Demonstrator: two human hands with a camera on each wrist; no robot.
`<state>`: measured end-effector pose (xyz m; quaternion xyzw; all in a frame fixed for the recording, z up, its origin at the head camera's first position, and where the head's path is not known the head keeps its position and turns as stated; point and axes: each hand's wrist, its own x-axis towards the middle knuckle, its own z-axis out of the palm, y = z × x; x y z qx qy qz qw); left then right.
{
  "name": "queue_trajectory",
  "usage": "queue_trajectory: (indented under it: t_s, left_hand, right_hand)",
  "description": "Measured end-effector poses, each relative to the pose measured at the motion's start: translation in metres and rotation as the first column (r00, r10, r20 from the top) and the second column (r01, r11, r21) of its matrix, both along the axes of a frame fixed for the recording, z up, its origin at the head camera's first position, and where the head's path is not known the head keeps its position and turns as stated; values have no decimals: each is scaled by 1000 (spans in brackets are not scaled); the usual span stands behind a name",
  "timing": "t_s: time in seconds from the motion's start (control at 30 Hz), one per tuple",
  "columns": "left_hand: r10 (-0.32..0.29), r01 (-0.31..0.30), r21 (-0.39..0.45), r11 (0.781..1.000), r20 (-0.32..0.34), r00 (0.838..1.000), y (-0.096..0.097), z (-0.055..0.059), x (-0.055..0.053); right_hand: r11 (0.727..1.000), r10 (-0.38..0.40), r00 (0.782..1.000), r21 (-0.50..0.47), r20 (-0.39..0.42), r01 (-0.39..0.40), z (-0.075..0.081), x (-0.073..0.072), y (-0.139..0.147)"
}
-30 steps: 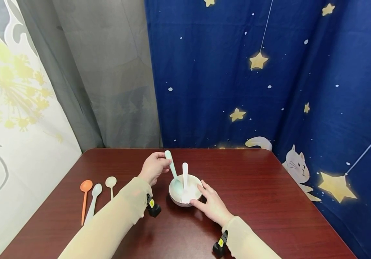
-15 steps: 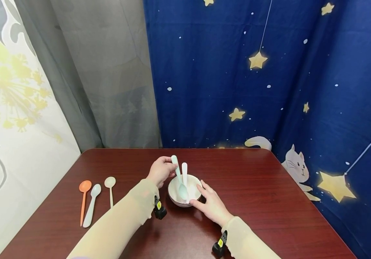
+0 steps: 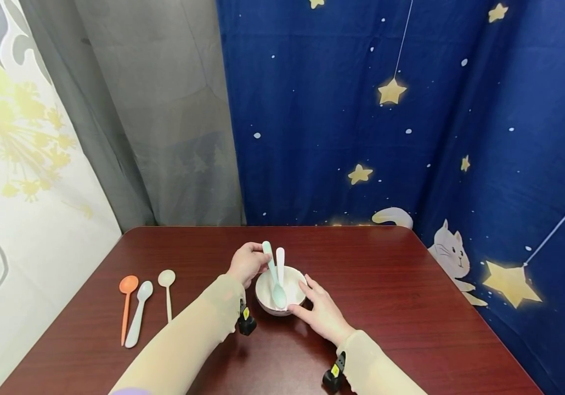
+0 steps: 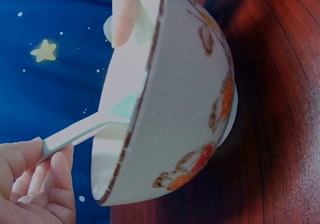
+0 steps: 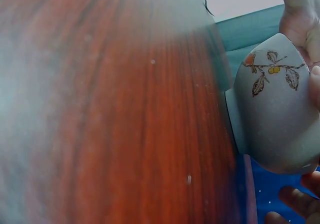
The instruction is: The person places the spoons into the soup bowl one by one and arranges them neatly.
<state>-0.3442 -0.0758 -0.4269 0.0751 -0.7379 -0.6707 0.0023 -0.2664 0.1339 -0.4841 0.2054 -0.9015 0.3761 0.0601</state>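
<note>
A white bowl [image 3: 296,280] with a dark rim and painted leaves stands upright on the table. My left hand [image 3: 248,264] pinches the handle of a mint-green spoon [image 3: 278,293], whose head is down inside the bowl. Beside it, a white spoon [image 3: 280,259] leans in the bowl with its handle up past the far rim. At the bowl's near right side, my right hand [image 3: 323,311] touches the rim with its thumb and spread fingers. In the right wrist view, part of that hand is cut off at the edge, next to the bowl [image 5: 275,119].
On the left side of the dark red table [image 3: 386,285] lie an orange spoon [image 3: 127,307], a pale blue spoon [image 3: 139,315] and a cream spoon [image 3: 167,278], partly behind the left sleeve. Curtains [image 3: 312,109] hang behind the table.
My left hand has moved right and slightly nearer, bringing the mint-green spoon lower and closer to the white spoon in the bowl. My right hand has stayed at the rim.
</note>
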Motion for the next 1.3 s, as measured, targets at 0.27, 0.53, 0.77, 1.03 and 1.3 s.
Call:
queue_trajectory:
  t_s: [0.27, 0.53, 0.77, 1.03, 1.3]
  left_hand:
    - [-1, 2, -49, 999, 7, 1000, 1, -5, -2]
    - [-7, 8, -91, 996, 16, 1000, 5, -8, -6]
    - [-20, 24, -130, 991, 33, 999, 6, -12, -13]
    - [-42, 56, -183, 982, 78, 996, 8, -17, -17]
    - [-77, 90, -221, 971, 65, 995, 12, -21, -18]
  right_hand:
    - [1000, -8, 1000, 3, -7, 8, -1, 0, 0]
    - [1000, -3, 1000, 7, -1, 3, -1, 0, 0]
    - [1000, 0, 1000, 10, -9, 0, -1, -1, 0]
    - [1000, 0, 1000, 17, 2, 0, -2, -1, -1]
    - [1000, 0, 1000, 13, 10, 0, -1, 0, 0]
